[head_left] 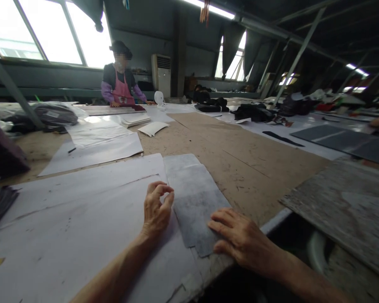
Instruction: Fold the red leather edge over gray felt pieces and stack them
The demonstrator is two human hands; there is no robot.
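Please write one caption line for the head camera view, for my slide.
Left hand and right hand rest on a grey sheet at a long worktable.

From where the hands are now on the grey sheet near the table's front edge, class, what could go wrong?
1. The grey sheet ends close to the table edge; pressed only by the right hand, it might slide off.
2. The left hand pinches at the sheet's left border, so the white paper underneath may crease or shift too.
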